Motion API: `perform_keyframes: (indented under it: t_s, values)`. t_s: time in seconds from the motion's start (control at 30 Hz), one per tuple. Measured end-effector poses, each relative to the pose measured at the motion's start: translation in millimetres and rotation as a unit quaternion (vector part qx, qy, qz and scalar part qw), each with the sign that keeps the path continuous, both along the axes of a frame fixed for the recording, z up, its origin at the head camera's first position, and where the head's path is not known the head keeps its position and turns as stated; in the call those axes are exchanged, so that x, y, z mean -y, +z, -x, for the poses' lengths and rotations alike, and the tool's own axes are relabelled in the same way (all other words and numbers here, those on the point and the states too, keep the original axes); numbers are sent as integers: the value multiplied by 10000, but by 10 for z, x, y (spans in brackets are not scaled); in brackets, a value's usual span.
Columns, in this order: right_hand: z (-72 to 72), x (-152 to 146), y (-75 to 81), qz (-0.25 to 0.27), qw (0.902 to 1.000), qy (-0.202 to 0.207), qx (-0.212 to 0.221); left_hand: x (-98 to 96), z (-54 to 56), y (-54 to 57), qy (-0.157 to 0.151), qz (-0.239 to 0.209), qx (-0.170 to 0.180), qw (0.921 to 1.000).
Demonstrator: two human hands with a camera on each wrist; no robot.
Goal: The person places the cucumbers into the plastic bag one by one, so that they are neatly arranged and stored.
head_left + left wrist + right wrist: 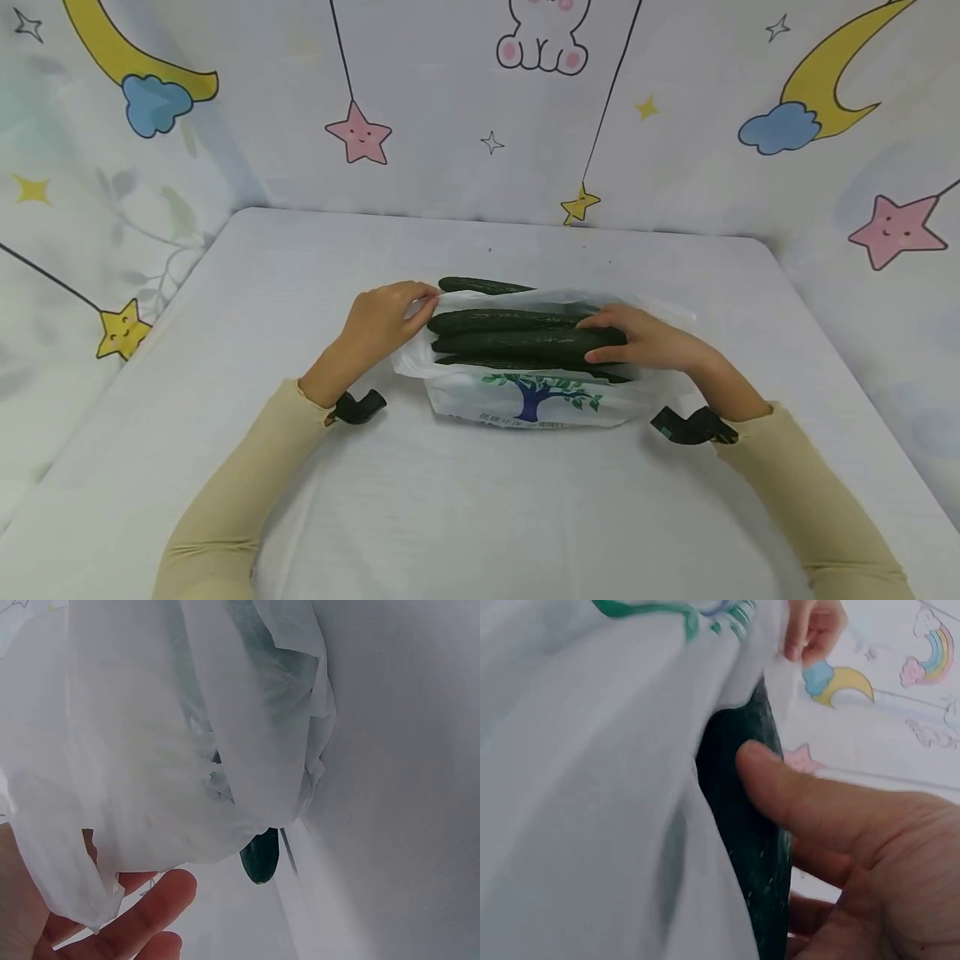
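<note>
A white plastic bag with a printed tree lies on its side, and several dark green cucumbers show in its opening. At the bag's left edge my left hand pinches the plastic; the left wrist view has the bag hanging over those fingers. My right hand grips the right end of a cucumber lying in the opening. In the right wrist view, the thumb presses on that cucumber. Behind the bag's rear edge, one more cucumber pokes out.
The bag rests on a table with a white cloth. A backdrop printed with moons and stars rises behind it. A black strap piece hangs at each wrist, the left one and the right one.
</note>
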State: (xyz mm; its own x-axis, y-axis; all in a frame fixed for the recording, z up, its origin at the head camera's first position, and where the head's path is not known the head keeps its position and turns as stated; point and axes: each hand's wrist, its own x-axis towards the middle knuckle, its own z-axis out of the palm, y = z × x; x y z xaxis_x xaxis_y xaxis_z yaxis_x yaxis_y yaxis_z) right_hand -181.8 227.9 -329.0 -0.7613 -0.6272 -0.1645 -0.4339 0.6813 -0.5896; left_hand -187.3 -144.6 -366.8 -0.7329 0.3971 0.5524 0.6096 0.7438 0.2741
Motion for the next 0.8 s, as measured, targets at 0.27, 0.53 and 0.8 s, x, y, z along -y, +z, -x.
perform_keyframes:
  t_s: [0.27,0.53,0.8]
  values:
    - [-55,45,-34,114,9991,-68,-399,-8,-12,6,-39,16,36,10000]
    - [-68,41,-46,290,9985,-326,-338,-13,-18,-6,-65,11,95,9999]
    - [-34,-12,-34,531,9979,-345,-150,-13,-17,4,-44,14,79,10000]
